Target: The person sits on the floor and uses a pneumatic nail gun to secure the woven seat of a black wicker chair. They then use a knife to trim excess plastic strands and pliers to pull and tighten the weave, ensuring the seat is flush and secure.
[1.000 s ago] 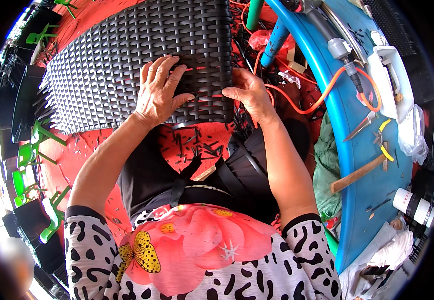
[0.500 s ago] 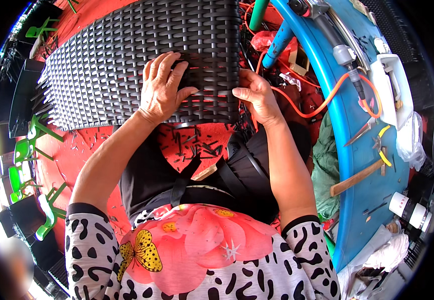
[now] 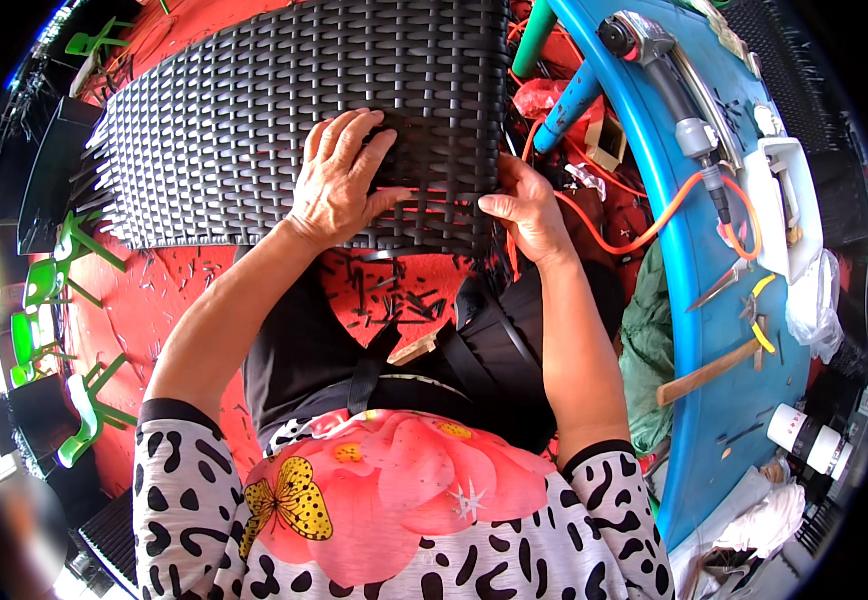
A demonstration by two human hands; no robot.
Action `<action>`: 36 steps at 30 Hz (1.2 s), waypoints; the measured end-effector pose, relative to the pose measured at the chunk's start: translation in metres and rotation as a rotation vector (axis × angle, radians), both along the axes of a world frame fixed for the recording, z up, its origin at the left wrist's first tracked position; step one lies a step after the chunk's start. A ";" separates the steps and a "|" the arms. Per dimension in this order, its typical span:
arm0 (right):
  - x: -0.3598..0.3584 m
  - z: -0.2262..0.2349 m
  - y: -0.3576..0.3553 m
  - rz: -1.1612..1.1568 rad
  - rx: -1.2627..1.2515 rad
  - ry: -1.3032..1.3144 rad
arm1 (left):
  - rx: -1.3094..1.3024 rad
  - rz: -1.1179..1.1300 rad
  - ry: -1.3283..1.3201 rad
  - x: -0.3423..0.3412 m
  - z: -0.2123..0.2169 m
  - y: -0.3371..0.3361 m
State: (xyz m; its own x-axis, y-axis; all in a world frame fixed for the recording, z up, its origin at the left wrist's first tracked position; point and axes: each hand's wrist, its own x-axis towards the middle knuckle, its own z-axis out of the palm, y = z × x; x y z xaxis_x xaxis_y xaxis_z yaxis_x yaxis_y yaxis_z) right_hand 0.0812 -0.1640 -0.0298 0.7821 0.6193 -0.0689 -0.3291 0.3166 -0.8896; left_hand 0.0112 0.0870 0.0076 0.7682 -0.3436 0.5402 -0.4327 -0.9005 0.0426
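A dark grey woven strip panel (image 3: 254,120) stretches in front of me, its loose strip ends fanning out at the far left. My left hand (image 3: 342,185) lies on top of the weave, fingers stretched and thumb apart. Between its thumb and fingers the strips look looser, with red showing through a gap. At the panel's right edge my right hand (image 3: 531,215) pinches the border, thumb on top and the other fingers partly hidden at the edge.
To the right stands a blue table (image 3: 724,330) with a power tool (image 3: 669,95), an orange hose (image 3: 634,245), yellow-handled pliers (image 3: 759,312), a wooden-handled hammer (image 3: 709,372) and a white tray (image 3: 804,215). Black offcuts (image 3: 404,300) litter the red floor. Green chairs (image 3: 84,420) stand left.
The whole view has shifted a little, so the panel and both hands appear slightly farther right. Both hands keep nearly the same places on the weave.
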 end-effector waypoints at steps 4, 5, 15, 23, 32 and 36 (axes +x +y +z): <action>-0.004 0.006 0.003 0.012 -0.021 -0.007 | 0.011 0.018 0.001 -0.005 0.006 0.020; -0.004 0.006 0.004 0.007 -0.020 -0.002 | 0.030 0.045 0.023 -0.006 0.007 0.026; -0.001 0.004 -0.001 -0.054 0.030 0.099 | 0.067 0.170 0.020 -0.009 -0.009 0.031; -0.002 0.001 -0.006 -0.021 0.056 0.116 | 0.023 0.120 0.064 -0.014 0.001 0.037; -0.004 0.007 -0.003 -0.027 -0.019 0.009 | -0.003 0.306 0.008 -0.070 -0.003 0.124; -0.007 0.007 0.002 -0.021 0.001 -0.022 | -0.112 0.698 -0.060 -0.121 -0.014 0.199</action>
